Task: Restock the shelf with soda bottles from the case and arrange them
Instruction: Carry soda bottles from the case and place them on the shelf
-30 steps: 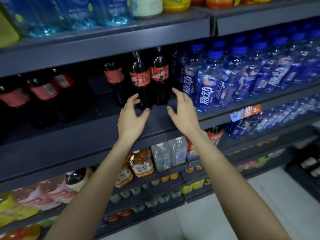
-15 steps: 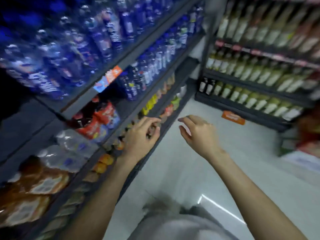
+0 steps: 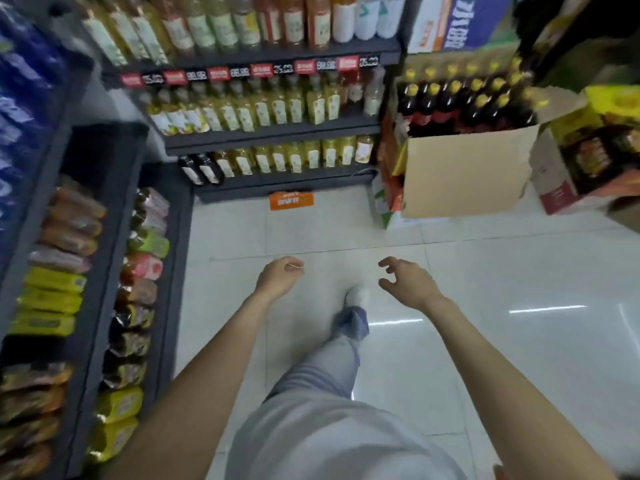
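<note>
I am looking down at the white tiled floor (image 3: 485, 306). My left hand (image 3: 280, 276) hangs over the floor, fingers loosely curled in, holding nothing. To its right, my right hand (image 3: 406, 280) is also empty, with its fingers spread and bent. An open cardboard case (image 3: 464, 174) stands ahead on the right, well beyond my right hand. It is filled with several dark bottles (image 3: 446, 109) with yellow caps. The cola shelf is out of view.
A dark shelf unit (image 3: 104, 271) with packaged drinks runs along the left. Another shelf (image 3: 270, 133) of yellow bottles faces me. A second open box (image 3: 588, 161) sits at the far right. An orange tag (image 3: 291, 200) lies on the floor. My leg and white shoe (image 3: 356, 296) step forward.
My view swung from the cola shelf, right and down to the floor and the case. Both hands dropped away from the shelf, empty, and I am stepping forward.
</note>
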`<action>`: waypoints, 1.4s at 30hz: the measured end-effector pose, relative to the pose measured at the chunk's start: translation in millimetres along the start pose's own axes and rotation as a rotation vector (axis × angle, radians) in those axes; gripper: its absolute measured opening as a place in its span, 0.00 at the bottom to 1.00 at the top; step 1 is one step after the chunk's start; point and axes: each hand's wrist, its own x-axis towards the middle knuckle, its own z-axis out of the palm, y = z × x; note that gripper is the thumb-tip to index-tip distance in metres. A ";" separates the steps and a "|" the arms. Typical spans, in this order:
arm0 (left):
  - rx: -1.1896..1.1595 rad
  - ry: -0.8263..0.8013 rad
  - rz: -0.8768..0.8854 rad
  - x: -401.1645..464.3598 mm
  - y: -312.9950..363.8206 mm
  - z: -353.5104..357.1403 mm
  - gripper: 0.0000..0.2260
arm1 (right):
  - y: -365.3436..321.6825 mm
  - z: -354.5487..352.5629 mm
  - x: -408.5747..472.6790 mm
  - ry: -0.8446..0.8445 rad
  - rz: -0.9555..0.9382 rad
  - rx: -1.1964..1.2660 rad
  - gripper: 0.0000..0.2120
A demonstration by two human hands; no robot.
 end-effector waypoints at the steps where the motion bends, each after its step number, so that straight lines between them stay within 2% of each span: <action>1: 0.002 -0.026 -0.026 21.7 14.1 12.5 0.07 | 20.4 -12.3 15.3 -0.005 0.041 0.021 0.20; 6: -0.051 -0.009 -0.107 101.9 104.4 67.1 0.09 | 107.4 -84.5 78.0 0.066 0.243 0.189 0.17; 9: -0.069 0.008 -0.027 129.6 176.6 88.1 0.09 | 142.8 -133.6 109.9 0.165 0.304 0.326 0.15; 16: 0.068 0.022 0.201 216.2 345.8 143.7 0.10 | 234.5 -246.4 211.2 0.316 0.236 0.366 0.13; 19: 0.105 0.010 0.220 262.7 402.7 174.4 0.12 | 277.1 -289.4 265.3 0.377 0.162 0.263 0.13; 21: 0.055 -0.003 0.201 290.8 432.5 195.6 0.13 | 294.9 -314.5 301.3 0.360 0.071 0.184 0.15; 25: 0.006 0.032 0.105 344.8 470.0 242.0 0.19 | 311.9 -350.1 375.6 0.253 -0.141 -0.018 0.23; 30: 0.072 0.096 0.012 412.8 483.1 288.8 0.29 | 313.3 -360.8 459.7 0.016 -0.117 -0.246 0.28; 34: 0.003 0.096 -0.062 443.0 485.5 320.3 0.37 | 322.6 -353.3 492.8 -0.102 -0.147 -0.442 0.24; 39: 0.087 0.263 -0.025 445.4 487.0 331.7 0.31 | 335.9 -350.0 496.7 -0.060 -0.257 -0.463 0.19; 42: 0.086 0.298 0.026 432.0 483.6 322.5 0.31 | 332.4 -363.7 486.0 -0.025 -0.278 -0.409 0.19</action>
